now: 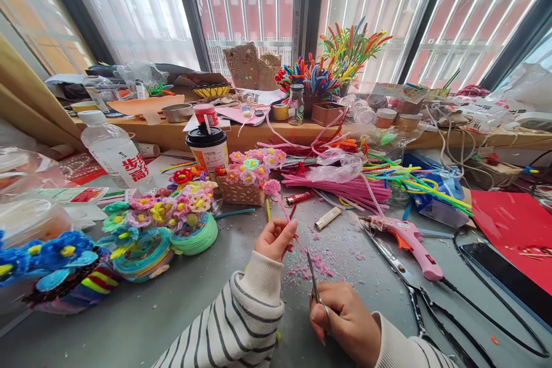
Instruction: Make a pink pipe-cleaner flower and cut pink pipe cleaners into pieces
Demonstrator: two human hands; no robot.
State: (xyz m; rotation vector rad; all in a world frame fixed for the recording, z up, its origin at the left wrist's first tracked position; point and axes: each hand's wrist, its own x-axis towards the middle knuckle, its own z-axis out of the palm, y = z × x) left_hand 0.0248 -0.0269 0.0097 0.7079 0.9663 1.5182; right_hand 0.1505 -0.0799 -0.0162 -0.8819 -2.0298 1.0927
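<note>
the left hand (pixel 276 240) pinches a pink pipe cleaner (pixel 281 202) between thumb and fingers, holding it above the tabletop (pixel 129 328) with a fluffy pink pompom (pixel 272 187) at its upper end. the right hand (pixel 345 316) is curled around small scissors (pixel 315 282), their blades pointing up beside the stem's lower end; whether they touch it i cannot tell. pink clippings (pixel 321 264) lie scattered behind the blades, a cream lighter (pixel 328 218) beyond them, and to the right a pink glue gun (pixel 416 248) rests next to large black-handled scissors (pixel 402 270)
</note>
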